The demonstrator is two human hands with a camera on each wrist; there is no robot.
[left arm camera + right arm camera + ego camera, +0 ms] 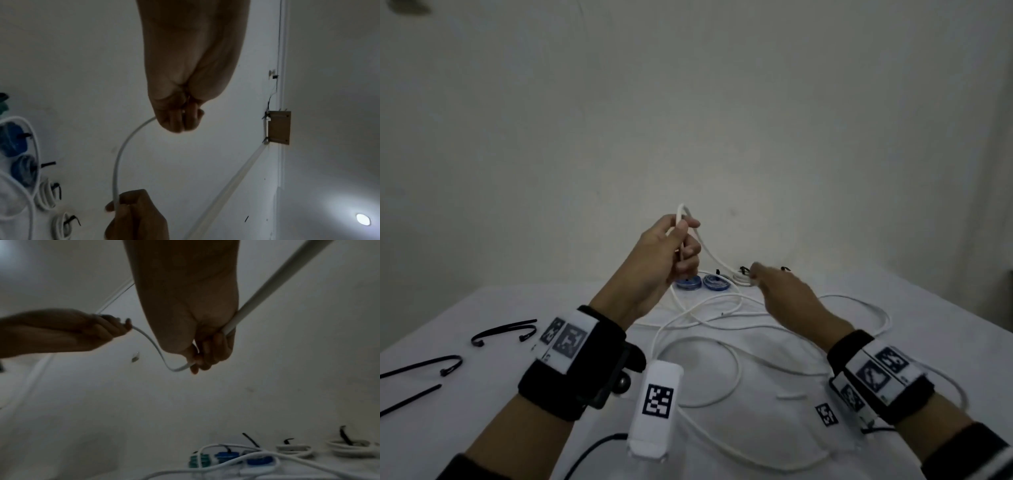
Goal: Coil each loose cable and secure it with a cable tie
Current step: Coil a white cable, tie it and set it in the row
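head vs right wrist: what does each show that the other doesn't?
Head only: loose black cable ties on the table's left side, the wrist bands, and most of the white cable sprawled over the table.
Right wrist only: a green coil beside the blue coils, and the right hand's fingers curled round the cable.
Both: the left hand and right hand gripping the white cable, with tied coils behind.

Plain room: bare white wall (722, 120), cloth-covered table (465, 308), exposed wall wiring (276, 91).
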